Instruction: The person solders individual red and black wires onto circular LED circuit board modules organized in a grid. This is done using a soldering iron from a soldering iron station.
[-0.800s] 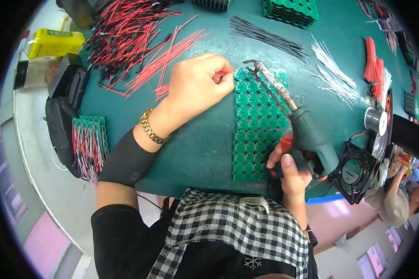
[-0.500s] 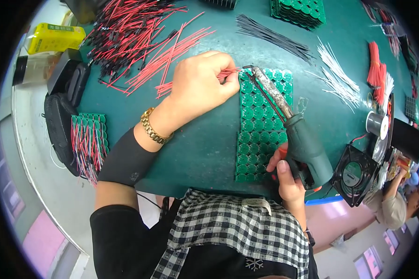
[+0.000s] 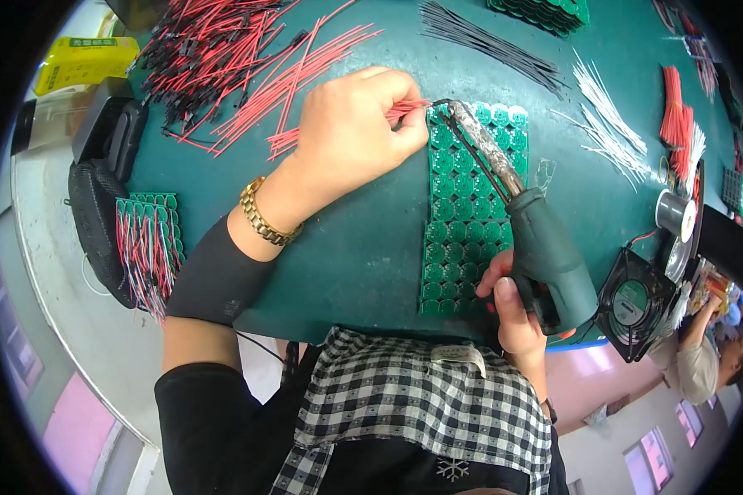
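Observation:
My left hand (image 3: 355,128) is closed on a small bunch of red wires (image 3: 408,107), pinched between thumb and forefinger. The wire ends reach the top left corner of a green panel of round circuit boards (image 3: 469,233), which lies flat on the table. My right hand (image 3: 516,318) grips a dark green pistol-shaped soldering gun (image 3: 553,252) from below. Its stained metal barrel slants up and left over the panel. The bent tip is right by the wire ends; whether they touch is too small to tell.
Loose red wires (image 3: 305,78) and a pile of red-black wires (image 3: 215,49) lie at the far left. Black wires (image 3: 487,45), white wires (image 3: 607,115) and a solder spool (image 3: 674,213) lie to the right. A fan (image 3: 633,305) stands near the right edge. Another person (image 3: 702,355) sits beyond.
The whole view has shifted slightly, so most things sit a little higher. Both hands keep their holds, and the gun's tip remains beside the wire ends at the panel's corner.

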`<state>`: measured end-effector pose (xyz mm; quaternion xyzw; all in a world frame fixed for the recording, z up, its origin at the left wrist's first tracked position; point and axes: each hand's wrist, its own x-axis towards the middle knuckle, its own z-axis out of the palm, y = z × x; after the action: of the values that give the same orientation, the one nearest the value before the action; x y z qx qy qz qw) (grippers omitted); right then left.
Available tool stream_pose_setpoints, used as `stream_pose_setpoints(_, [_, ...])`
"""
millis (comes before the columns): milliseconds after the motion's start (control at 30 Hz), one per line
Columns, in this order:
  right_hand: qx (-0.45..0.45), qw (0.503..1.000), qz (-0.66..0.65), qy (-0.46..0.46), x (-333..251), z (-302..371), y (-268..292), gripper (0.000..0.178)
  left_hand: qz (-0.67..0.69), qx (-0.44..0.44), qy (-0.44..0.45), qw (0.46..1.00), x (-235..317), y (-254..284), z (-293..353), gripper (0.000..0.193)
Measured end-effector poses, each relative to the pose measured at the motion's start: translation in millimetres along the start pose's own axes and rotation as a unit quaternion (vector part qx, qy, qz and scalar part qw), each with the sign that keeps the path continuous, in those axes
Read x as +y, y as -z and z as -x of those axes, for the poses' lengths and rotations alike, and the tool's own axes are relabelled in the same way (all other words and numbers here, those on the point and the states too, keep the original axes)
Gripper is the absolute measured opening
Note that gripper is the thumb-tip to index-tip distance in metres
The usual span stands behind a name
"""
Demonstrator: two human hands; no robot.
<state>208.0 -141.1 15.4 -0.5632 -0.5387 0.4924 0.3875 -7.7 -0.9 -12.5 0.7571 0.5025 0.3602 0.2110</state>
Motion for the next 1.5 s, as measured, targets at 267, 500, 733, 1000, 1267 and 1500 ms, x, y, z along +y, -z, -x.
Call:
stream_pose_setpoints(267, [0.009,1.0,-0.003,0.006,8,2,-1,0.012,-0.001,0.0,0.001,1.0,-2,-3,1,0.007])
stream_pose_setpoints(500, [0.089,0.986,-0.141,-0.03,-1,12,-10,0.053,-0.013,-0.017,0.014,1.0,1,9,3,0.007])
stream_pose_setpoints(733, [0.095,0.982,-0.157,-0.035,-1,24,8,0.055,-0.006,-0.006,0.034,0.999,12,4,-1,0.008])
stream_pose_setpoints(1000, [0.095,0.981,-0.168,0.006,-5,25,17,0.05,-0.038,-0.035,0.011,0.999,21,5,-9,0.009])
stream_pose_setpoints(1267, [0.151,0.936,-0.317,0.015,2,24,35,0.042,-0.218,-0.229,0.108,0.943,44,81,-37,0.033])
stream_pose_setpoints(1500, [0.153,0.933,-0.326,0.017,8,30,39,0.038,-0.089,0.054,0.077,0.992,45,95,-19,0.029])
